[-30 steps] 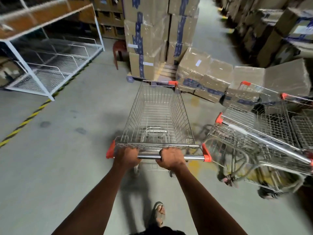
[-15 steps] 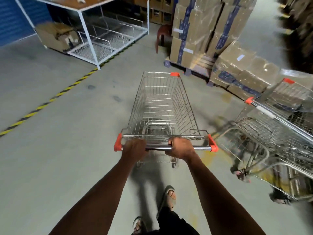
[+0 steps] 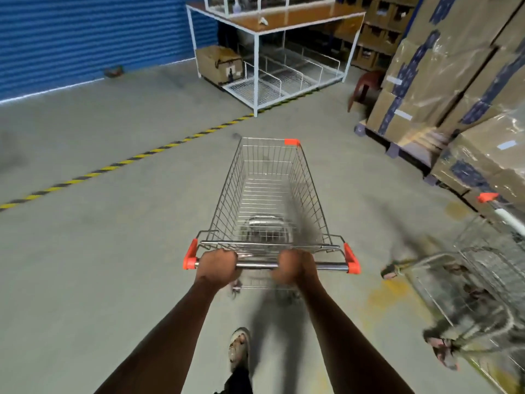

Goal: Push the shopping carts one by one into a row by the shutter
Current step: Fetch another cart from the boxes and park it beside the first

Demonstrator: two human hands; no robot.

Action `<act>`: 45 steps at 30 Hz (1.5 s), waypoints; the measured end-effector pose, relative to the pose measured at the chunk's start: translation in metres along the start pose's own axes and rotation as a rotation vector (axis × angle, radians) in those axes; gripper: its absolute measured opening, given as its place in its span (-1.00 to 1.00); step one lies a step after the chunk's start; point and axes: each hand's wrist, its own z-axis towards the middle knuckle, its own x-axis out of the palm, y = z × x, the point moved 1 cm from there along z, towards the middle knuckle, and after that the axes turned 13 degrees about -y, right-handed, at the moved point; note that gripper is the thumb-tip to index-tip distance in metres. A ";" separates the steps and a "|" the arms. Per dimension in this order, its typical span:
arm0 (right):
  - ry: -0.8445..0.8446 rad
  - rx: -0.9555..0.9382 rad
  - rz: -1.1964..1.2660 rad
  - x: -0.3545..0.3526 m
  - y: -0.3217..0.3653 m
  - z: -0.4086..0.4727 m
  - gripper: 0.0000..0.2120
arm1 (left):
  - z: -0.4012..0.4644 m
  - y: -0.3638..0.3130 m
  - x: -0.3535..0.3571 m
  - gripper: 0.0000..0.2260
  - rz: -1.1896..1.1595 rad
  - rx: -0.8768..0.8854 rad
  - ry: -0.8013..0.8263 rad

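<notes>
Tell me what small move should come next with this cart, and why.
Probably steer the cart left and keep rolling it. Both the left hand and right hand grip its handle, its nose points at the white rack, and the blue shutter lies ahead to the left across open floor.

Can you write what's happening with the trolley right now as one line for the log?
step: pushing cart | left hand: grips handle | right hand: grips handle | shopping cart: empty, on floor | blue shutter: ahead-left
</notes>
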 end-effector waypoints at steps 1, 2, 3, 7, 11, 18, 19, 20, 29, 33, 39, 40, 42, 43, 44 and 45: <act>0.006 0.000 -0.007 0.003 0.011 -0.011 -0.63 | -0.021 0.001 -0.003 -0.71 0.018 -0.029 0.010; 0.008 -0.003 -0.020 0.006 0.022 -0.022 -0.63 | -0.042 0.001 -0.006 -0.70 0.028 -0.056 0.015; 0.010 -0.017 -0.037 0.011 0.033 -0.034 -0.62 | -0.062 0.002 -0.007 -0.69 0.032 -0.083 0.016; -0.003 -0.133 -0.097 0.019 0.072 -0.082 -0.60 | -0.143 0.003 -0.012 -0.65 0.030 -0.185 0.015; -0.010 -0.257 -0.090 0.022 0.109 -0.126 -0.70 | -0.220 0.004 -0.013 -0.68 0.035 -0.313 0.006; 0.048 -0.450 -0.136 0.032 0.172 -0.180 -0.81 | -0.332 0.013 -0.011 -0.69 0.064 -0.525 0.008; 0.055 -0.478 -0.137 0.034 0.182 -0.184 -0.82 | -0.344 0.016 -0.012 -0.69 0.065 -0.553 0.013; 0.056 -0.508 -0.134 0.035 0.191 -0.188 -0.83 | -0.355 0.020 -0.014 -0.69 0.064 -0.580 0.020; 0.049 -0.668 -0.079 0.056 0.287 -0.193 -0.84 | -0.429 0.076 -0.021 -0.68 0.079 -0.703 0.076; 0.058 -0.661 -0.091 0.064 0.337 -0.178 -0.83 | -0.440 0.122 -0.023 -0.68 0.078 -0.700 0.092; 0.022 -0.683 -0.109 0.072 0.412 -0.136 -0.79 | -0.437 0.208 -0.017 -0.61 0.040 -0.712 0.092; 0.007 -0.685 -0.119 0.073 0.424 -0.128 -0.77 | -0.435 0.223 -0.016 -0.57 0.030 -0.707 0.098; -0.015 -0.693 -0.137 0.075 0.446 -0.109 -0.77 | -0.430 0.252 -0.014 -0.54 0.008 -0.699 0.096; -0.023 -0.696 -0.141 0.076 0.457 -0.100 -0.77 | -0.426 0.266 -0.014 -0.54 0.000 -0.695 0.099; -0.031 -0.695 -0.142 0.077 0.468 -0.090 -0.77 | -0.422 0.279 -0.015 -0.54 -0.004 -0.690 0.102; -0.034 -0.691 -0.141 0.077 0.478 -0.080 -0.76 | -0.417 0.293 -0.015 -0.54 -0.009 -0.690 0.102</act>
